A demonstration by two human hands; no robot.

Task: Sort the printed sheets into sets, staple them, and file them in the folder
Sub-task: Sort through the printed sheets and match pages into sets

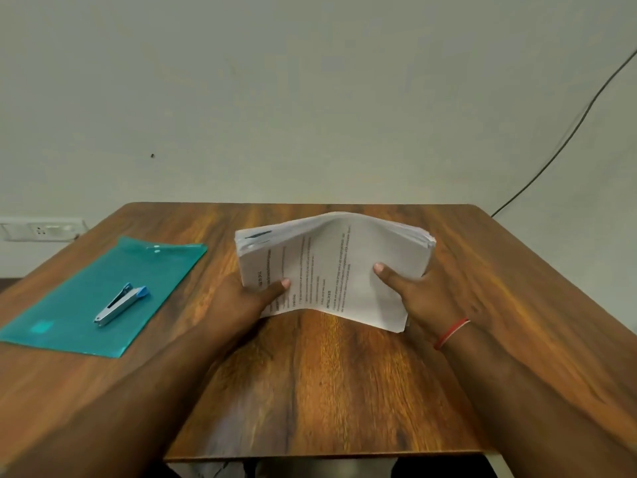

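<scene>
Filling the lower view, a brown wood-grain surface [327,391] stands against a plain pale wall [310,98]. At its middle, the left hand [248,298] and right hand [424,294] each clamp one end of a bowed stack of printed sheets [337,263]. On the left, a stapler [120,304] lies on a teal folder [69,305]. A cable [568,132] hangs down the wall at right, and a socket [41,230] sits at left.

thick stack of printed sheets [344,267] arched mid-table, stapler [120,305] on teal folder [69,305]
</scene>
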